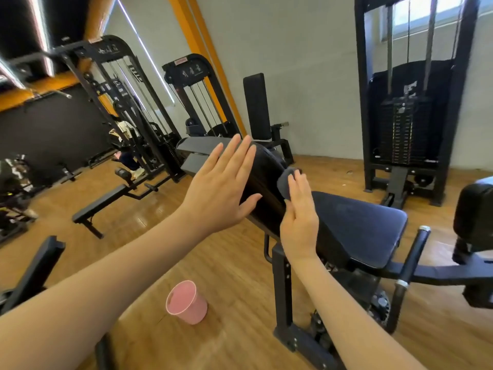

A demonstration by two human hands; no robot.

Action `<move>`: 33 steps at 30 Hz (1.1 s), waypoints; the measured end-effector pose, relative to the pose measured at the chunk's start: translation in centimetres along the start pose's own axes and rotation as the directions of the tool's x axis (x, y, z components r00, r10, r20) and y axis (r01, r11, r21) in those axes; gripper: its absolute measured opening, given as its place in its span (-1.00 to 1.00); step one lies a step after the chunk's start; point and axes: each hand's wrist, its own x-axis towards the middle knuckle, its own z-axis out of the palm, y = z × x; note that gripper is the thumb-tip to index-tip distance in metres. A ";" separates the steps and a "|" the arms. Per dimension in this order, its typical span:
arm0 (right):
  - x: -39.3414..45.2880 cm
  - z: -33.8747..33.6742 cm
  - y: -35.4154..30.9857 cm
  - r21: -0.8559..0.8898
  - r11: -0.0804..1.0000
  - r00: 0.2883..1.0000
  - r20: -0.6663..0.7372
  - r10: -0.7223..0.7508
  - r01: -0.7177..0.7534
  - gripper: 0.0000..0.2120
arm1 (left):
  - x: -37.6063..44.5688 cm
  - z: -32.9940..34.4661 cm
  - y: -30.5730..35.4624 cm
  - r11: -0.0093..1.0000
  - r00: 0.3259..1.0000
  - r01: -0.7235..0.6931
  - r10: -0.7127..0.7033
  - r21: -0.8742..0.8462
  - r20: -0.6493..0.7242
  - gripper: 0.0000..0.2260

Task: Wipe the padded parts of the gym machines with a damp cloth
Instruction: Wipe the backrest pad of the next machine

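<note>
Cloth (285, 182), grey and bunched, sits mid-frame, pressed by the right hand (300, 222) with straight fingers against the black back pad (264, 180). That pad's long axis runs toward upper left. The left hand (221, 188), fingers spread flat, braces its near face.

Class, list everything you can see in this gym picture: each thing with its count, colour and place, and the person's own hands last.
back pad: one, black, centre, upright
seat pad: one, dark blue, right of the back pad
cloth: one, grey-blue, against the back pad
bucket: one, pink, on the wooden floor below
flat bench: one, black, left of centre
weight stack machine: one, black, far right by the wall
left hand: flat against the back pad's rear
right hand: fingers straight, pressing the cloth to the pad
</note>
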 end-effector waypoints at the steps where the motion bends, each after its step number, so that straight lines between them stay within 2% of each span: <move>1: 0.6 0.5 -0.7 -0.004 0.998 0.998 0.009 -0.065 0.065 -0.56 | 0.1 0.0 0.2 1.000 1.000 -0.006 0.007 0.018 -0.010 -0.27; 4: 0.8 0.8 0.5 0.010 0.991 0.990 0.059 -0.132 0.131 -0.55 | 0.7 0.1 1.2 0.998 0.999 -0.036 0.037 0.060 -0.016 -0.27; 6: -0.5 0.3 3.7 -0.013 0.995 0.992 0.080 -0.098 0.100 -0.55 | 1.2 0.1 1.9 0.995 0.999 -0.034 0.035 0.090 -0.012 -0.26; 7: -1.6 -0.1 5.4 -0.022 0.999 0.996 0.083 -0.036 0.038 -0.53 | 1.3 0.1 2.3 0.995 1.000 -0.022 0.023 0.101 -0.004 -0.25; 9: -3.5 -1.1 8.3 -0.003 0.983 0.980 0.077 0.186 -0.186 -0.49 | 1.6 0.3 3.3 0.994 1.000 0.008 -0.010 0.113 0.016 -0.21; 11: -4.7 -2.3 10.2 -0.008 0.907 0.903 0.098 0.419 -0.420 -0.49 | 2.0 0.7 4.9 0.991 0.997 -0.009 -0.002 0.134 0.077 -0.20; 12: -4.9 -2.8 10.8 -0.019 0.877 0.871 0.111 0.479 -0.480 -0.50 | 2.1 1.3 6.0 0.990 0.993 -0.041 0.026 0.134 0.115 -0.21; 14: -4.4 -3.2 10.9 -0.013 0.878 0.871 0.115 0.477 -0.479 -0.53 | 2.4 2.7 8.1 0.987 0.979 -0.111 0.088 0.119 0.183 -0.20; 17: -2.3 -2.4 8.8 0.027 0.965 0.959 0.127 0.254 -0.259 -0.55 | 2.9 4.3 9.9 0.982 0.972 -0.135 0.106 0.132 0.207 -0.21; 18: -1.9 -2.1 8.2 0.039 0.981 0.971 0.153 0.182 -0.191 -0.54 | 3.1 4.6 10.1 0.983 0.976 -0.126 0.099 0.136 0.194 -0.22; 20: -1.9 -1.8 8.9 0.074 0.987 0.971 0.204 0.125 -0.142 -0.54 | 3.3 5.0 10.4 0.984 0.977 -0.118 0.091 0.133 0.192 -0.25; 22: -2.8 -2.2 11.2 0.092 0.977 0.958 0.233 0.169 -0.195 -0.55 | 3.4 5.3 10.6 0.982 0.975 -0.125 0.095 0.140 0.202 -0.25; 23: -3.4 -2.8 12.7 0.094 0.958 0.937 0.254 0.239 -0.270 -0.54 | 3.5 5.5 10.6 0.981 0.974 -0.126 0.094 0.150 0.206 -0.25; 26: -4.4 -4.7 16.0 0.008 0.875 0.833 0.313 0.457 -0.483 -0.49 | 3.4 5.8 10.8 0.977 0.976 -0.114 0.077 0.178 0.203 -0.25; 29: -4.2 -5.5 16.5 -0.023 0.789 0.745 0.314 0.589 -0.614 -0.51 | 3.4 6.0 11.0 0.973 0.976 -0.107 0.063 0.204 0.208 -0.24; 31: -3.5 -5.2 15.4 0.024 0.770 0.738 0.306 0.602 -0.638 -0.53 | 3.3 6.0 11.1 0.961 0.975 -0.116 0.061 0.251 0.215 -0.23; 33: -2.5 -4.7 13.3 0.088 0.804 0.781 0.320 0.536 -0.587 -0.53 | 3.3 6.1 11.2 0.958 0.976 -0.106 0.049 0.266 0.214 -0.23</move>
